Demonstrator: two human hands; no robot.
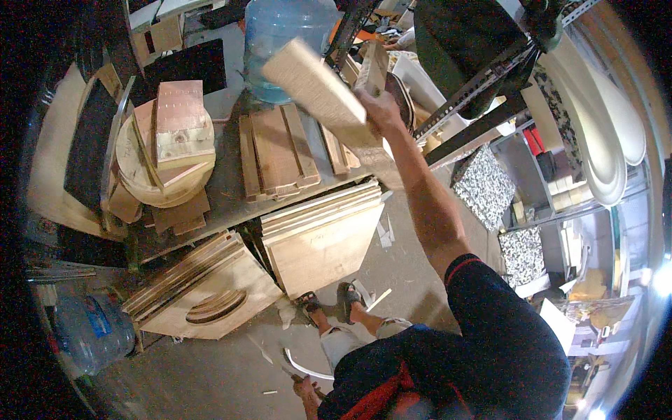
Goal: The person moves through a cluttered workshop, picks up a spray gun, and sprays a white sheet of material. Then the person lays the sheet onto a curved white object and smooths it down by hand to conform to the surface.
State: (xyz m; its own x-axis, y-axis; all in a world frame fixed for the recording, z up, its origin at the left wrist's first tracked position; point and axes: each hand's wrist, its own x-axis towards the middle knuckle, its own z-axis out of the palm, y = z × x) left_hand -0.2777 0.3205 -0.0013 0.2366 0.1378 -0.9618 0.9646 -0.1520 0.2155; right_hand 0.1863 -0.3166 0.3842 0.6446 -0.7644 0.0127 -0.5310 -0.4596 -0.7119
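My right hand (380, 106) is raised over the workbench (210, 227), fingers closed on a pale wooden board (304, 73), which is blurred. A brown board (378, 164) lies below that hand. Beside them on the bench are stacked wooden panels (276, 150) and, further left, a round wood piece (133, 175) with small boards (180, 126) on it. My left hand (305, 388) hangs low at the bottom, fingers closed round something small that I cannot make out, near a curved white strip (301, 365).
Plywood sheets (322, 245) and cutout panels (199, 287) lean below the bench. Blue water jugs stand at the back (280, 31) and lower left (94, 329). A metal rack (476, 84) is at upper right, with speckled foam blocks (483, 185) beside it. My feet (350, 304) are on the floor.
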